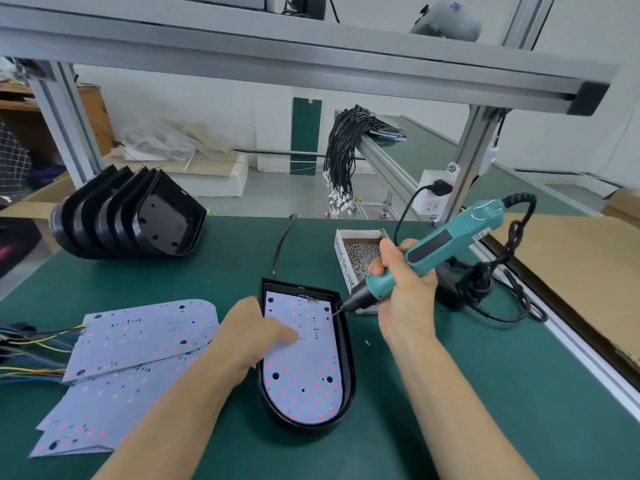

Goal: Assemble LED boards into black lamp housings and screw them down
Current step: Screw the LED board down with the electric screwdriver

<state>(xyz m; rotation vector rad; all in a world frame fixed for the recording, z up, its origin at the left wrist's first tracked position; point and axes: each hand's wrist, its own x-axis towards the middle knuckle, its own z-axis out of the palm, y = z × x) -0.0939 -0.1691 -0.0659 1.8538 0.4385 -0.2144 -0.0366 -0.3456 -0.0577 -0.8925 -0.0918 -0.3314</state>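
Note:
A black lamp housing [349, 344] lies on the green mat in the middle, with a white LED board [304, 372] seated inside it. My left hand [254, 336] rests over the housing's left rim, one finger pressing on the board. My right hand [403, 289] grips a teal electric screwdriver [440, 244] tilted down to the left. Its bit tip touches the board near the upper right corner.
Loose LED boards [138, 337] with coloured wires lie at the left. A stack of empty black housings [138, 216] stands on edge at the back left. A small box of screws [360, 254] sits behind the screwdriver. The driver's black cable [498, 299] coils at the right. Aluminium frame posts rise behind.

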